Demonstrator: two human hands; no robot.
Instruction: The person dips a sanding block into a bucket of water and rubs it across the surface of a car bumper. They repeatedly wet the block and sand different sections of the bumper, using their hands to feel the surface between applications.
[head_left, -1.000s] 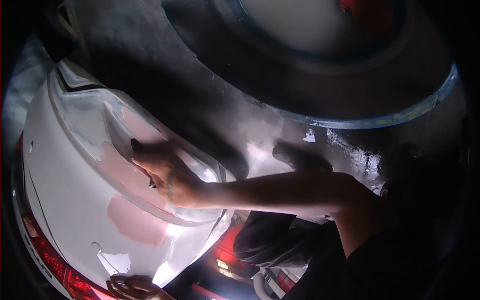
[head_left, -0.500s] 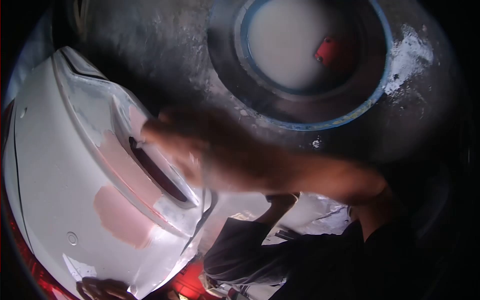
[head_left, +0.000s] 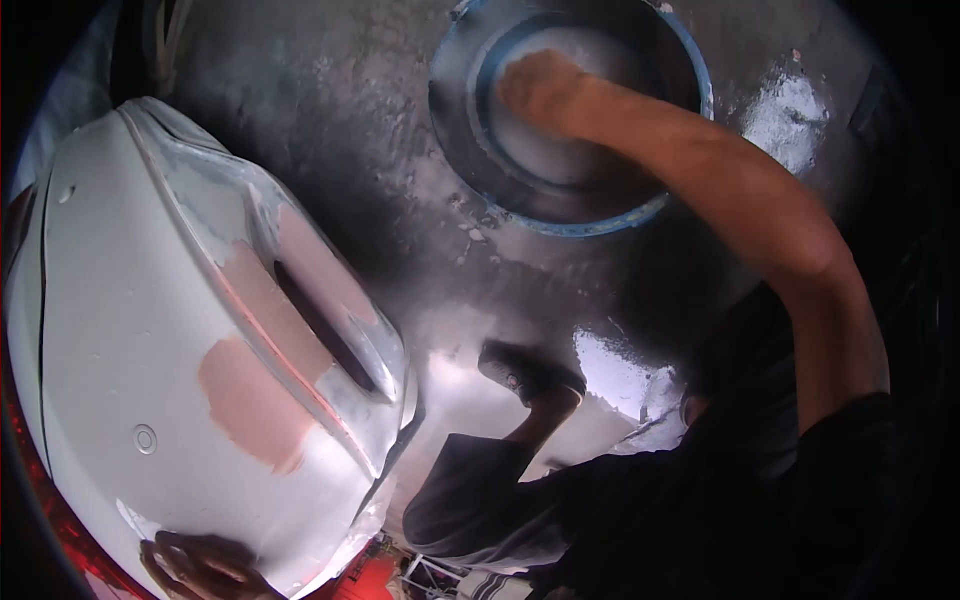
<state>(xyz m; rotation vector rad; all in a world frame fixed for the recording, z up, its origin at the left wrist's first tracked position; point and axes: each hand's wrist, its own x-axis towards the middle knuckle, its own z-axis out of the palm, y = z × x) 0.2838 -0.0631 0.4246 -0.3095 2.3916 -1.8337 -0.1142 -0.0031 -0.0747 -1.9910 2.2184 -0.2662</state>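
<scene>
My right hand (head_left: 540,92) reaches down into a blue-rimmed black basin (head_left: 625,218) of cloudy water (head_left: 590,155). Its fingers are down at the water and I cannot tell what they hold. At the lower left, my left hand (head_left: 205,568) lies with its fingers stretched over the edge of a white car body panel (head_left: 110,330). Pinkish patches of filler (head_left: 255,400) cover part of that panel, beside a raised ridge and a long dark slot (head_left: 325,330). Whitish, scuffed areas surround the slot.
Grey, stained floor (head_left: 340,130) spreads around the basin, with a white splotch (head_left: 790,125) to its right. A foot in a dark sandal (head_left: 515,375) and dark clothing (head_left: 640,520) show below. Red lamp glass (head_left: 50,520) runs along the panel's lower left.
My right hand has moved from the slot on the panel up and right into the basin. The red piece seen in the basin earlier is out of sight. My left hand stays on the panel.
</scene>
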